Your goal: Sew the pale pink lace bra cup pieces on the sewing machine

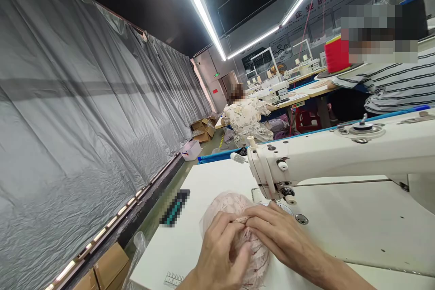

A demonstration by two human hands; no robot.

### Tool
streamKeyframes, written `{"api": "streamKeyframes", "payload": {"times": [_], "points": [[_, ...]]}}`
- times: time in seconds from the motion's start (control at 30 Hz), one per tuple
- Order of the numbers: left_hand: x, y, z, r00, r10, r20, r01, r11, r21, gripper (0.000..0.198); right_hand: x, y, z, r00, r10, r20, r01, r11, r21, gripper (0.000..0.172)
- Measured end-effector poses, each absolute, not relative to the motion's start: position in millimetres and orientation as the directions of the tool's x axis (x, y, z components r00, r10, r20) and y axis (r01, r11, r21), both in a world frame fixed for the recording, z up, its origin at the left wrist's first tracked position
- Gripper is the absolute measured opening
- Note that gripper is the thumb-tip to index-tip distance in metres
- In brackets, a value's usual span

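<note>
A pale pink lace piece with rounded, cup-like halves, which looks like a bra (226,201), lies on the white sewing table beside the needle area. My left hand (222,247) is closed on its middle, the fingers bent over a fold and the thumb nearer me. From the other side my right hand (282,233) grips the same fold, its fingertips close to those of the left. The white sewing machine (272,167) stands just behind my right hand. The presser foot is mostly hidden by the right fingers.
A blurred dark object (175,208) lies at the table's left edge, near a printed ruler (173,279). Cardboard boxes (110,265) sit on the floor at lower left, beside a grey curtain (84,122). Two co-workers sit at other tables ahead, one in a striped top (401,81).
</note>
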State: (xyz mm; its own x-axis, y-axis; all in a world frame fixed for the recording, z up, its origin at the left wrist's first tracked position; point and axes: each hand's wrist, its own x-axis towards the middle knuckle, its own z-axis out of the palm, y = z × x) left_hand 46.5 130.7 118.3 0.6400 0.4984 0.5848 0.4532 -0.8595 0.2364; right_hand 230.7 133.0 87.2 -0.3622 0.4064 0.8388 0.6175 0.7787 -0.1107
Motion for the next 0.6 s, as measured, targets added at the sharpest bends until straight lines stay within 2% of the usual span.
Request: {"api": "streamKeyframes", "payload": {"times": [0.13, 0.6], "points": [[46, 135, 108, 0.601, 0.489, 0.632, 0.472, -0.856, 0.213, 0.019, 230, 132, 86, -0.323, 0.441, 0.838, 0.592, 0.784, -0.185, 0.025], [48, 138, 118, 0.532, 0.605, 0.593, 0.453, -0.795, 0.404, 0.018, 243, 132, 72, -0.242, 0.41, 0.88, 0.594, 0.779, -0.199, 0.023]]}}
